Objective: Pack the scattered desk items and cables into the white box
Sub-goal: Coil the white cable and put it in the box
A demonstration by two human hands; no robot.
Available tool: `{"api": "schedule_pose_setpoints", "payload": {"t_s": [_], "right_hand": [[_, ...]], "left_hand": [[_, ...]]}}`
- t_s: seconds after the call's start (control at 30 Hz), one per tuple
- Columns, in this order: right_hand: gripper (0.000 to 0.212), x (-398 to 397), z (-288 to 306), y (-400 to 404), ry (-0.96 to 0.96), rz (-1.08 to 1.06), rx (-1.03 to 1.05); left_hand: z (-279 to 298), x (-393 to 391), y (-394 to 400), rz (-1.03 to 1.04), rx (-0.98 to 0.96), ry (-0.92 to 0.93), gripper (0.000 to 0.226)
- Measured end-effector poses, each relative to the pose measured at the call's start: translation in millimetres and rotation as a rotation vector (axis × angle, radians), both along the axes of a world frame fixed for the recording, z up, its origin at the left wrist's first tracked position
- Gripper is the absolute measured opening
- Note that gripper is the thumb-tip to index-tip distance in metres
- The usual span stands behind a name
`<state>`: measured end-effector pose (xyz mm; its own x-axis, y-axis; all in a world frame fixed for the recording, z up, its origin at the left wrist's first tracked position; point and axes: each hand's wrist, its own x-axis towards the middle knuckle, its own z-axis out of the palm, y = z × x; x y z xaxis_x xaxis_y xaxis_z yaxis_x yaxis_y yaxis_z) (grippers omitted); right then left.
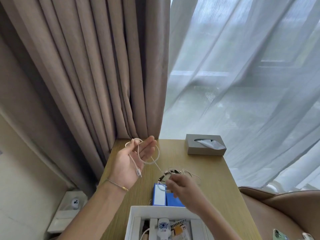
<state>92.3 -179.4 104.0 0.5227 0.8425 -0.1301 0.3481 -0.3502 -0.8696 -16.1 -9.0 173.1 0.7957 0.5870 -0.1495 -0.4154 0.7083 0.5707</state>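
**Mia:** Head view is showing the left hand (134,159) up above the desk (204,170). Its fingers are straight and a bit apart, and the white cable (156,156) is looping over them. The plug end is hanging down near the wrist.

**Ben:** What is the right hand (181,187) doing?

**Mia:** It is blurry. It looks like it is pinching the other part of the cable, but I cannot tell for sure how its fingers are lying.

**Ben:** Is the cable hard to hold?

**Mia:** I think it is light and floppy. It is bending into a ring by itself, so it may spring open. Holding the whole ring in the middle would keep it together. Pulling on the plug looks like a bad idea.

**Ben:** Where is it going?

**Mia:** Into the white box (138,211), close to the person at the bottom. Some things are sitting in it, like a blue and white bottle (163,226).

**Ben:** Is anything in the way?

**Mia:** A tangle of thin wires (173,172) is lying on the desk just past the right hand, and the cable is running down toward it. It could catch there. A blue card (160,194) is lying between the tangle and the box. A grey tissue box (205,144) is sitting far back, well apart.
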Motion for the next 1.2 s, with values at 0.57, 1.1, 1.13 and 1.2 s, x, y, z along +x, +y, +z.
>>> {"api": "schedule_pose_setpoints", "payload": {"t_s": [0.57,1.1,1.13,1.2], "right_hand": [[0.028,24.0,42.6,-10.6,0.369,-0.058,0.451],[0.026,-10.6,49.5,-22.2,0.166,0.104,0.254],[0.025,1.0,56.0,-24.3,0.203,0.048,0.308],[0.025,17.5,58.4,-24.7,0.177,-0.046,0.365]], "left_hand": [[-34.3,-13.8,-27.8,-0.654,0.877,0.240,0.053],[-48.4,-16.3,-22.8,-0.508,1.296,0.501,0.082],[-49.8,-19.4,-29.0,-0.646,1.134,0.418,0.083],[-42.7,-24.3,-40.3,-0.840,0.775,0.151,0.066]]}}
